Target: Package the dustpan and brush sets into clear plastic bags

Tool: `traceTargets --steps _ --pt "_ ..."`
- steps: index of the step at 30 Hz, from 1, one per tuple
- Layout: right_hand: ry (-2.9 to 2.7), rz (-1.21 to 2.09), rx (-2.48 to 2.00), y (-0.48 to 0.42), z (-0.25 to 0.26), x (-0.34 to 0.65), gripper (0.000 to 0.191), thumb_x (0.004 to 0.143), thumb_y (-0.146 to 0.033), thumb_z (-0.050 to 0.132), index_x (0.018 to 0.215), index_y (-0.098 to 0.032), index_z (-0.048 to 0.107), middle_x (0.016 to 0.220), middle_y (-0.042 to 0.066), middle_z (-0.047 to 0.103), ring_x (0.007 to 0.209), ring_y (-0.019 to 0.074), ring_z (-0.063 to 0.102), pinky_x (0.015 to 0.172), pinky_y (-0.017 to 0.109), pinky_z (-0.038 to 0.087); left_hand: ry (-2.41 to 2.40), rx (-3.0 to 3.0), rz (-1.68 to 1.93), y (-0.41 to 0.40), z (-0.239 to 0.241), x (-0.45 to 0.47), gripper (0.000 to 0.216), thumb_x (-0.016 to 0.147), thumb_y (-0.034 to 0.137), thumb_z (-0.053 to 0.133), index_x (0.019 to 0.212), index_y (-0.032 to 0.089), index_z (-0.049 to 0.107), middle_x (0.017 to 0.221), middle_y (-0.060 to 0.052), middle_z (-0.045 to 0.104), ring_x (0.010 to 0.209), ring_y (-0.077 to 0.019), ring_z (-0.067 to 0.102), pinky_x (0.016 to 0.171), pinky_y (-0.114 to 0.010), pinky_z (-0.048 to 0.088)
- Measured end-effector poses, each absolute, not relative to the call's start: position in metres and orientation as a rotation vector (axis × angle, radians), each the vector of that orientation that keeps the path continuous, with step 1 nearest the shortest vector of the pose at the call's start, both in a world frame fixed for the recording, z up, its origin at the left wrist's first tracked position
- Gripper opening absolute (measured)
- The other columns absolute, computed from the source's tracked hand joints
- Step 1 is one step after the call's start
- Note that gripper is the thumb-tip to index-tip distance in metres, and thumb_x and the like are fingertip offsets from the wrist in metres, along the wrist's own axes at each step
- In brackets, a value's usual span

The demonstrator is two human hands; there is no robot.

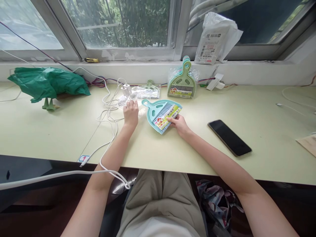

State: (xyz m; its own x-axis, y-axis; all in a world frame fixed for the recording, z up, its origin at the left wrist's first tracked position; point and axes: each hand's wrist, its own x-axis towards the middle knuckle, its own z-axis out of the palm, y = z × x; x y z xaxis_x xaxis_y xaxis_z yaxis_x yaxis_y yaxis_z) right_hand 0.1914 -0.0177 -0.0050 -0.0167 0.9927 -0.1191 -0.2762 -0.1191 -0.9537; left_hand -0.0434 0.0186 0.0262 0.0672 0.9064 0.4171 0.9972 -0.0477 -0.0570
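Note:
A small teal dustpan with a blue-bristled brush (159, 115) and a printed card label is tilted above the table in the middle of the head view. My right hand (181, 125) grips its lower right edge, thumb on the label and fingers behind. To the left, my left hand (131, 113) is closed, its curled fingertips on a crumpled clear plastic bag (121, 101) beside a white charger plug (126, 89). Just behind lies a green dustpan set in clear wrapping (148, 90). A stack of dustpan sets, a green one in front (182, 82), leans against the wall.
White cables (108, 113) tangle across the table left of my left arm. A black phone (229, 137) lies at right. A green plastic bag (49, 82) stands at far left. On the sill are a yellow cutter (91, 60) and a white package (213, 41).

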Motion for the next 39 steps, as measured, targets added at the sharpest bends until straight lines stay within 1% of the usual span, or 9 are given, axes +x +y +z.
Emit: traceTargets --steps 10,20,22,24,26,28,33,36,39 --pt "-0.919 1.366 -1.091 -0.018 -0.007 0.189 0.030 0.064 -0.021 0.080 0.087 -0.018 0.061 0.096 0.006 0.072 0.086 0.0217 0.070 0.081 0.042 0.061 -1.375 -2.497 -0.288 0.013 0.019 -0.028 0.064 0.086 0.003 0.028 0.146 0.019 0.039 0.140 -0.016 0.047 0.123 -0.0297 0.046 0.096 -0.043 0.040" --pt "-0.857 1.283 -1.077 -0.019 -0.011 0.188 0.035 0.061 -0.028 0.082 0.089 -0.018 0.061 0.098 0.005 0.071 0.091 0.0210 0.068 0.083 0.039 0.060 -1.528 -2.427 -0.573 0.008 0.023 -0.024 0.067 0.083 0.001 0.027 0.144 0.025 0.043 0.138 -0.010 0.052 0.124 -0.0253 0.047 0.106 -0.043 0.032" --pt "-0.817 1.270 -1.073 -0.020 -0.010 0.188 0.037 0.060 -0.029 0.083 0.088 -0.018 0.061 0.098 0.004 0.071 0.092 0.0209 0.068 0.083 0.038 0.060 -1.545 -2.409 -0.656 0.007 0.022 -0.022 0.066 0.085 0.001 0.026 0.143 0.025 0.044 0.136 -0.008 0.054 0.126 -0.0233 0.046 0.113 -0.044 0.026" --pt "-0.779 1.258 -1.064 -0.020 -0.010 0.188 0.038 0.059 -0.028 0.083 0.089 -0.019 0.060 0.099 0.004 0.071 0.094 0.0213 0.069 0.084 0.038 0.061 -1.551 -2.399 -0.727 0.006 0.022 -0.019 0.064 0.086 0.003 0.027 0.143 0.025 0.043 0.134 -0.007 0.056 0.128 -0.0214 0.045 0.120 -0.047 0.014" --pt "-0.765 1.254 -1.053 -0.021 -0.009 0.188 0.038 0.060 -0.028 0.083 0.089 -0.019 0.060 0.100 0.005 0.071 0.096 0.0217 0.069 0.084 0.038 0.061 -1.551 -2.411 -0.790 0.006 0.020 -0.017 0.062 0.086 0.004 0.028 0.142 0.026 0.043 0.132 -0.005 0.058 0.131 -0.0203 0.043 0.122 -0.052 0.000" --pt "-0.775 1.262 -1.045 -0.021 -0.008 0.188 0.036 0.062 -0.027 0.082 0.089 -0.019 0.060 0.100 0.005 0.071 0.097 0.0219 0.068 0.084 0.038 0.061 -1.545 -2.460 -0.871 0.006 0.019 -0.015 0.059 0.087 0.004 0.029 0.140 0.025 0.043 0.130 -0.005 0.060 0.132 -0.0198 0.042 0.121 -0.056 -0.006" --pt "-0.817 1.303 -1.020 -0.021 -0.009 0.187 0.032 0.064 -0.026 0.080 0.088 -0.019 0.061 0.097 0.004 0.071 0.092 0.0207 0.069 0.081 0.038 0.062 -1.467 -2.609 -1.124 0.001 0.018 -0.009 0.055 0.091 0.011 0.032 0.145 0.021 0.029 0.129 -0.006 0.062 0.131 -0.0168 0.045 0.122 -0.054 0.000" --pt "-0.827 1.311 -1.006 -0.021 -0.009 0.187 0.032 0.064 -0.027 0.080 0.088 -0.019 0.061 0.098 0.005 0.071 0.090 0.0206 0.069 0.080 0.039 0.062 -1.459 -2.558 -1.231 -0.007 0.021 -0.005 0.049 0.096 0.018 0.031 0.144 0.023 0.029 0.129 -0.006 0.062 0.134 -0.0157 0.044 0.123 -0.051 -0.002" --pt "-0.808 1.307 -0.977 -0.021 -0.008 0.187 0.033 0.064 -0.028 0.081 0.088 -0.020 0.060 0.101 0.004 0.071 0.092 0.0203 0.069 0.082 0.038 0.061 -1.676 -2.259 -1.380 -0.010 0.024 -0.004 0.050 0.097 0.029 0.038 0.145 0.023 0.027 0.145 -0.011 0.047 0.143 -0.0204 0.032 0.123 -0.052 0.001"
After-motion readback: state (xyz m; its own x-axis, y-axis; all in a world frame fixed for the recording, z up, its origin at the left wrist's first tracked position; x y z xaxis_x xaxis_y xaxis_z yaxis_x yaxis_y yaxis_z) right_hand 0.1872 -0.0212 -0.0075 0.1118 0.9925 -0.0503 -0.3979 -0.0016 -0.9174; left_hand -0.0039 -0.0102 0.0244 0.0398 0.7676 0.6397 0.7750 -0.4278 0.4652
